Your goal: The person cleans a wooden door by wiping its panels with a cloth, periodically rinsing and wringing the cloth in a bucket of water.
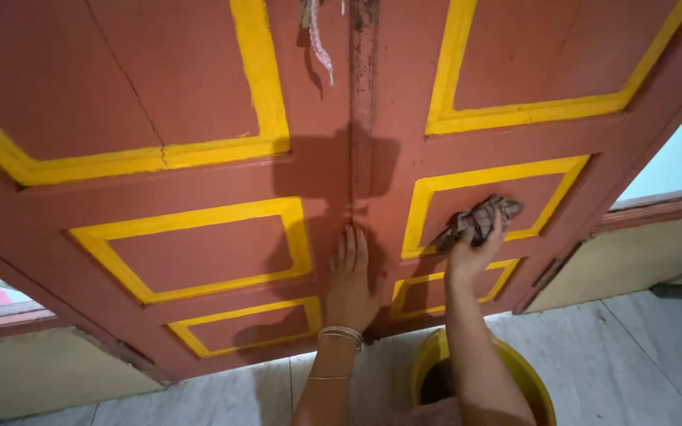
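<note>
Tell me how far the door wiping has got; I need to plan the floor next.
Done: nothing shows as clearly finished; no wet or cleaner patch stands out. In hand: the right hand presses a crumpled cloth on the right leaf's middle yellow-framed panel, while the left hand braces flat near the centre seam. Left: the dark grime on the upper seam strip. A yellow bucket stands below.

Matt painted wooden door (199, 95), crumpled checked cloth rag (479, 219), glossy yellow plastic bucket (526, 379), smooth polished stone floor (633, 355)
</note>
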